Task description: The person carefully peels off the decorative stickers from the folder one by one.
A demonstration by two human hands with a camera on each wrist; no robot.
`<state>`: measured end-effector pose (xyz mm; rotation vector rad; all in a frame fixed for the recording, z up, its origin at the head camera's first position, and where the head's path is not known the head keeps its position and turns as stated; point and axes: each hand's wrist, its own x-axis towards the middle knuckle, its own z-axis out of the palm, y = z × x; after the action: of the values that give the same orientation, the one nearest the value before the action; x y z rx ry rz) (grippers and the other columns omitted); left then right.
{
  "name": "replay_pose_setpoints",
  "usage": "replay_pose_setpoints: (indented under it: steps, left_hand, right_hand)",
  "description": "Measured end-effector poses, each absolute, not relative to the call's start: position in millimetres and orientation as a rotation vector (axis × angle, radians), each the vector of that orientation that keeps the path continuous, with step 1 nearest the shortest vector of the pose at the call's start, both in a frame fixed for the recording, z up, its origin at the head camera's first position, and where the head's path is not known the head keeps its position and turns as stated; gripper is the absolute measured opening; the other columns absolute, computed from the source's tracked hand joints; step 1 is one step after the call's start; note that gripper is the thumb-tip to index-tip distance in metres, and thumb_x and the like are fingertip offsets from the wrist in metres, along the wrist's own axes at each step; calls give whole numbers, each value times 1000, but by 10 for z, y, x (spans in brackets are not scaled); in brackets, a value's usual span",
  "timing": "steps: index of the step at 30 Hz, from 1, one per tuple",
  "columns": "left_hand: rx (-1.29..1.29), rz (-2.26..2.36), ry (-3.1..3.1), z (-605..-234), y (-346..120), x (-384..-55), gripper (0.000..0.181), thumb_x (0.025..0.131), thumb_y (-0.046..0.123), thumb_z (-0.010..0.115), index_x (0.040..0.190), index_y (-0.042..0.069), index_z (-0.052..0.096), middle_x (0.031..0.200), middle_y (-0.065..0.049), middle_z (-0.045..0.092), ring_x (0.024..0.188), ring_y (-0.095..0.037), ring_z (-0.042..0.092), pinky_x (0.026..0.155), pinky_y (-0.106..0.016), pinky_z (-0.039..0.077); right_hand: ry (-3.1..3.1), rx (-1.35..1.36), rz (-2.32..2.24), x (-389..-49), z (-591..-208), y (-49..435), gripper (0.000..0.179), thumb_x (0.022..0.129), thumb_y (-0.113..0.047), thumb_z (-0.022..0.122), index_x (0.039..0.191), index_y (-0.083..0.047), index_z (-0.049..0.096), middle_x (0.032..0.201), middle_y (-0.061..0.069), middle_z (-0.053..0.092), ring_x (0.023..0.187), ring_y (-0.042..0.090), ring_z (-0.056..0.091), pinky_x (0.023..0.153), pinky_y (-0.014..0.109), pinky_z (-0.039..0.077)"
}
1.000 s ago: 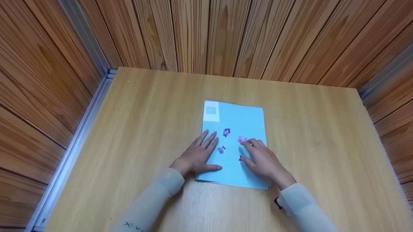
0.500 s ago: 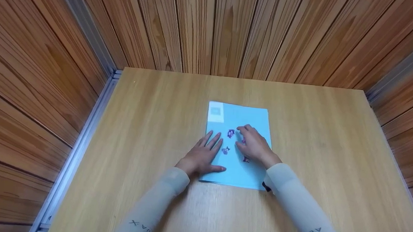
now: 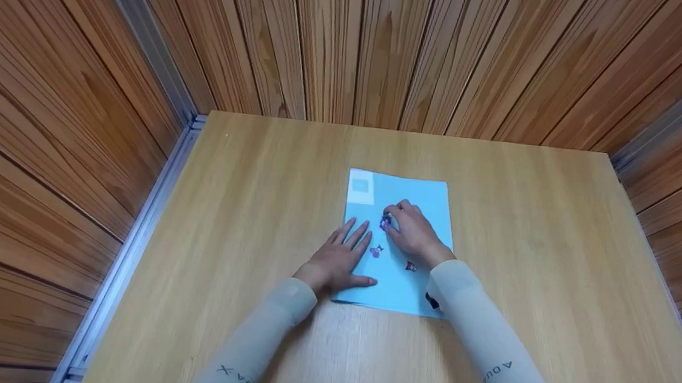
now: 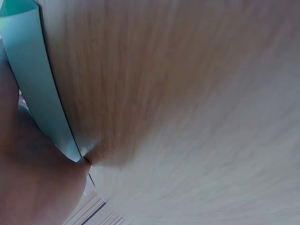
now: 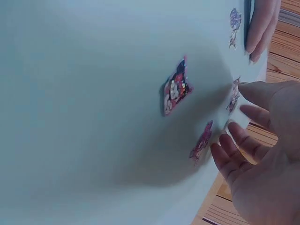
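Note:
A light blue folder or booklet (image 3: 432,198) lies on the table, bearing several small purple and pink character stickers. My left hand (image 3: 338,261) rests spread on its left side, fingers straight. My right hand (image 3: 414,231) is over the far middle, thumb and index at either side of one purple sticker (image 3: 385,222); the right wrist view shows its thumb touching that sticker (image 5: 234,96). Other stickers lie between the hands (image 3: 376,251) and near the right wrist (image 3: 410,266). A further sticker (image 5: 201,142), under the right hand, is hidden in the head view.
The wooden table (image 3: 254,209) extends around the folder. A white label (image 3: 361,187) marks the folder's far left corner. Wood-plank walls (image 3: 376,48) stand behind and at both sides, with a metal rail (image 3: 137,224) along the left table edge.
The right hand has moved left and slightly away, from the far right sticker to the far left one. It uncovers the near right sticker. The left hand stays in place on the folder.

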<state>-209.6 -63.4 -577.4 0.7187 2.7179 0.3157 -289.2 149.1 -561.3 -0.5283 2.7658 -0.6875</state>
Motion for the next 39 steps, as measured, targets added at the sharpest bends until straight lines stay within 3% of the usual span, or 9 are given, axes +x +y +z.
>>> replay_pose_setpoints:
  steps: [20,29,39]
  left_hand:
    - [727,338,2713,-5764,-632,-2097,102,92,76,50,166,19,8,173,0,-6,158,-30,-13,126,-51,5]
    - [721,307,2718,-5774,-633,-2103,103,92,77,49,166,19,8,173,0,-6,158,-30,-12,127,-50,5]
    - [709,336,2724,-5779,-624,-2097,103,92,76,52,166,19,9,173,-1,-5,158,-30,-12,127,-50,4]
  right_hand:
    - [2750,-490,-696,-2979,-5677,1469,23,107,-27,56,128,-20,58,124,6,54,116,29,53,102,51,49]
    - [2747,-517,-684,-2999,-5668,1451,28,107,-26,55,134,-18,57,125,8,55,115,31,54,103,51,48]
    - [2710,-520,-651,-3037,-5614,1446,22,107,-24,55,127,-17,59,120,7,55,109,29,56,98,50,50]
